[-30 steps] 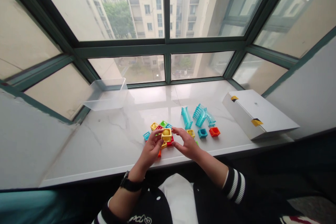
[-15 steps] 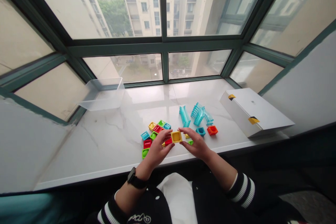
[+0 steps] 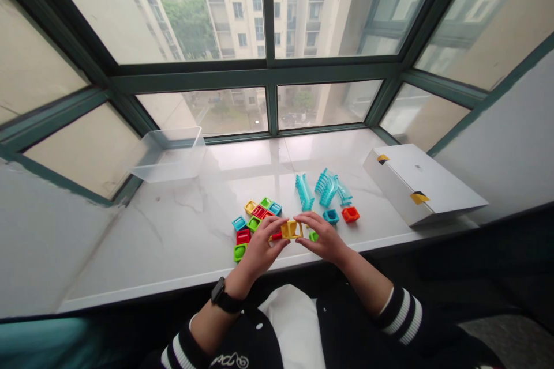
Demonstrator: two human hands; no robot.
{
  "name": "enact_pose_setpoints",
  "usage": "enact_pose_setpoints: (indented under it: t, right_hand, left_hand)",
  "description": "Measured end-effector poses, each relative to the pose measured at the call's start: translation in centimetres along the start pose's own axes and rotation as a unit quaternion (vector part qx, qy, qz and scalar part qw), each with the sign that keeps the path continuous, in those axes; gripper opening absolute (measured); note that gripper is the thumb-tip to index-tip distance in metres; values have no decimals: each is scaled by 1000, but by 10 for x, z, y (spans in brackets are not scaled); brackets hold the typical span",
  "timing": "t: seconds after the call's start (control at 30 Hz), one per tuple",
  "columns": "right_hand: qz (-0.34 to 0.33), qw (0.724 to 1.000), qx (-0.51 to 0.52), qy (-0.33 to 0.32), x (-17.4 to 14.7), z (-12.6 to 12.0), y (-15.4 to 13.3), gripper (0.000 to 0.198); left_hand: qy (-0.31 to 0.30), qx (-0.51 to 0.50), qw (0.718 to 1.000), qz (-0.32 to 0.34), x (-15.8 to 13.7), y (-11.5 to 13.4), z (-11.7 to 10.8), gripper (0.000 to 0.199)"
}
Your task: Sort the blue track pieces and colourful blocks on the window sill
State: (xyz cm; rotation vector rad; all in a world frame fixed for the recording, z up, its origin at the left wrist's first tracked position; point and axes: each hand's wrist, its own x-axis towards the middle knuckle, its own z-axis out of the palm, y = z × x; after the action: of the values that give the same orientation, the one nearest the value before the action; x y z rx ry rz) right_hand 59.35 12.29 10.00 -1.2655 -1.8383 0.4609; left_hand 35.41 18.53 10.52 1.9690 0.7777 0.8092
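Observation:
Between my two hands is a yellow toy block [image 3: 291, 230] with hollow faces, held just above the front of the sill. My left hand [image 3: 262, 243] pinches its left side between thumb and fingers. On its right side, my right hand [image 3: 324, 236] grips with thumb and fingertips. Behind and left of my left hand lie red, green, blue and yellow blocks, among them a red block [image 3: 243, 237] and a green block [image 3: 239, 252]. Another green block [image 3: 314, 236] shows partly beneath my right hand. A blue block [image 3: 331, 217] and an orange-red block [image 3: 350, 214] sit to the right.
Clear teal track pieces [image 3: 328, 187] lie behind the blocks on the white marble sill [image 3: 182, 236]. A transparent plastic bin [image 3: 168, 155] stands at the back left. At the right is a white box [image 3: 426, 181] with yellow-and-black tabs. Windows close off the back.
The yellow block has turned between my hands, so a different side now faces up. Both hands have shifted only slightly. The other blocks and track pieces stay where they were.

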Motion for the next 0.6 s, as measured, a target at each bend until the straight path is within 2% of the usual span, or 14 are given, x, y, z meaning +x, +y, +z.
enact_pose_setpoints:
  t: [0.23, 0.4, 0.6]
  right_hand:
    - [39, 998, -34, -27, -2, -13, 11, 46]
    - [75, 995, -60, -18, -10, -29, 26, 44]
    - [116, 988, -103, 25, -23, -42, 44, 44]
  left_hand:
    - [-33, 19, 999, 3, 17, -3, 12, 45]
    - [-45, 31, 998, 27, 41, -26, 33, 55]
    - [-56, 166, 983, 49, 66, -57, 60, 53]
